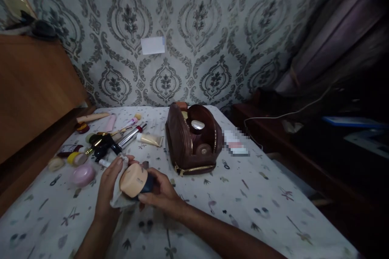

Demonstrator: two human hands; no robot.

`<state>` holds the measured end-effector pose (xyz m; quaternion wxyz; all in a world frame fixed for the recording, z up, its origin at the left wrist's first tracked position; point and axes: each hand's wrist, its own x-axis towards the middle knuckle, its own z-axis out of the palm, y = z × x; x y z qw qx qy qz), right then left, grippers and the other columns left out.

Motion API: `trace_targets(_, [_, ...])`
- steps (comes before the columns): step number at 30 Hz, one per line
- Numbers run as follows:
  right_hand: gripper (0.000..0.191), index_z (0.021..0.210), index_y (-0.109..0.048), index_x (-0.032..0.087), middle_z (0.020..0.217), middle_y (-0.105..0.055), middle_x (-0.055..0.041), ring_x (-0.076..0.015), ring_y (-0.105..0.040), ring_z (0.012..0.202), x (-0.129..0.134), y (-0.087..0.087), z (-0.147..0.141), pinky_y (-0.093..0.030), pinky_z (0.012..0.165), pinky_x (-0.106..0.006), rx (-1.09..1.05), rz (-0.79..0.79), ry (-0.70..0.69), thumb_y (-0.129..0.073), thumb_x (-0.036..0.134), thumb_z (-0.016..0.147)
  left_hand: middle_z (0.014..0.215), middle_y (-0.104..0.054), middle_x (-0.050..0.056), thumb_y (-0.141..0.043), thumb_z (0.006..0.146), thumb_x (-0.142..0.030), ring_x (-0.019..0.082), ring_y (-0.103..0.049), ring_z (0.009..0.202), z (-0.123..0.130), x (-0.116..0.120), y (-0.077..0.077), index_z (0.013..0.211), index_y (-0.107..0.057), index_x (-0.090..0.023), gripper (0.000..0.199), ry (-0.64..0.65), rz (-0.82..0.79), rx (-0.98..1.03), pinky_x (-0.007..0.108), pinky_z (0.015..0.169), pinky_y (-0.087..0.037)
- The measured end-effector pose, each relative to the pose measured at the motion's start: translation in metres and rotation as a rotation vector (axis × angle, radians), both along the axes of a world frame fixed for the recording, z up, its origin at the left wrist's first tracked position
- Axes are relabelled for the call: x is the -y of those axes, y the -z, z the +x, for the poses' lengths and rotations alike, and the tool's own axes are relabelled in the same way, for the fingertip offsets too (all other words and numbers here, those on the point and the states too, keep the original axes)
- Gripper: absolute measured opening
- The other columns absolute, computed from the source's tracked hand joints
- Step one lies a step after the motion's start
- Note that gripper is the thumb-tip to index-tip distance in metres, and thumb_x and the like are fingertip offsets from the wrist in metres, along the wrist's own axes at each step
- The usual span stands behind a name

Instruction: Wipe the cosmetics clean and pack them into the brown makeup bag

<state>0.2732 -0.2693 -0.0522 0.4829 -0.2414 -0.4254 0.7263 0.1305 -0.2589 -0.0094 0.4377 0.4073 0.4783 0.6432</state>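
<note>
My right hand (164, 194) grips a peach-coloured cosmetic jar (133, 180) by its dark blue end, tilted above the cloth. My left hand (107, 186) is closed round a white tissue (117, 194), which presses against the jar's left side. Beyond my hands stands an open brown cosmetic bag (178, 141), with a shiny round-topped container (197, 125) inside it. Left of the bag lies a cream tube (150, 139). Near my left hand are a pink round jar (83, 175) and a yellow-lidded jar (77, 158).
Several make-up items, among them a silver tube (132, 135) and a brush (132, 121), lie in a loose group at the left. A wooden cabinet (33, 85) borders the patterned cloth (243, 218) on the left. A blurred-out packet (235, 143) lies right of the bag.
</note>
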Motion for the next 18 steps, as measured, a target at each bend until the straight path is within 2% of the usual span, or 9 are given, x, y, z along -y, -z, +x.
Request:
trace_targets(3, [0.068,0.103,-0.058,0.021,0.098,-0.062,0.0004,-0.0150,-0.062,0.088,-0.001,-0.004,0.002,-0.055,0.080,-0.028,0.081,0.037,0.089,-0.095,0.041,0.049,0.080,-0.075,0.004,-0.082,0.065,-0.053,0.022,-0.070,0.075,0.000,-0.003,-0.008,0.090,-0.074,-0.019,0.043,0.049,-0.162,0.065,0.027,0.060,-0.055])
trace_targets(5, [0.068,0.109,-0.059,0.022,0.104,-0.064,-0.0012,-0.0170,-0.063,0.096,0.000,-0.007,0.005,-0.053,0.084,-0.028,0.185,0.107,0.158,-0.093,0.038,0.052,0.079,-0.074,0.003,-0.082,0.065,-0.054,0.021,-0.070,0.073,0.000,-0.004,-0.008,0.094,-0.073,-0.018,0.047,0.072,-0.190,0.060,0.026,0.059,-0.053])
trace_targets(9, [0.060,0.118,-0.058,0.021,0.114,-0.064,-0.0061,-0.0187,-0.062,0.098,0.001,-0.007,0.006,-0.053,0.078,-0.028,0.438,0.365,0.339,-0.083,0.033,0.065,0.086,-0.074,0.004,-0.068,0.081,-0.058,0.020,-0.068,0.074,0.002,0.000,-0.004,0.095,-0.072,-0.017,0.043,0.147,-0.049,-0.157,0.027,0.065,-0.052])
trace_targets(13, [0.056,0.121,-0.057,0.021,0.113,-0.062,-0.0073,-0.0208,-0.061,0.100,-0.001,-0.002,0.006,-0.054,0.084,-0.034,0.603,0.599,0.509,-0.078,0.025,0.070,0.091,-0.073,0.004,-0.054,0.092,-0.052,0.020,-0.066,0.081,0.007,0.003,-0.004,0.096,-0.069,-0.019,0.037,0.155,0.113,-0.449,0.028,0.074,-0.050])
trace_targets(16, [0.058,0.128,-0.054,0.022,0.113,-0.059,-0.0080,-0.0223,-0.059,0.105,-0.002,0.002,0.008,-0.053,0.090,-0.038,0.714,0.765,0.530,-0.074,0.018,0.073,0.094,-0.071,0.003,-0.049,0.096,-0.049,0.020,-0.065,0.087,0.007,0.003,-0.004,0.099,-0.068,-0.020,0.035,0.151,0.143,-0.551,0.029,0.080,-0.047])
trace_targets(18, [0.063,0.134,-0.051,0.023,0.117,-0.056,-0.0095,-0.0235,-0.058,0.109,-0.002,0.004,0.011,-0.052,0.092,-0.039,0.784,0.870,0.535,-0.072,0.015,0.075,0.093,-0.071,0.003,-0.050,0.096,-0.050,0.020,-0.064,0.088,0.004,0.001,-0.004,0.098,-0.069,-0.020,0.035,0.175,0.120,-0.515,0.028,0.080,-0.046])
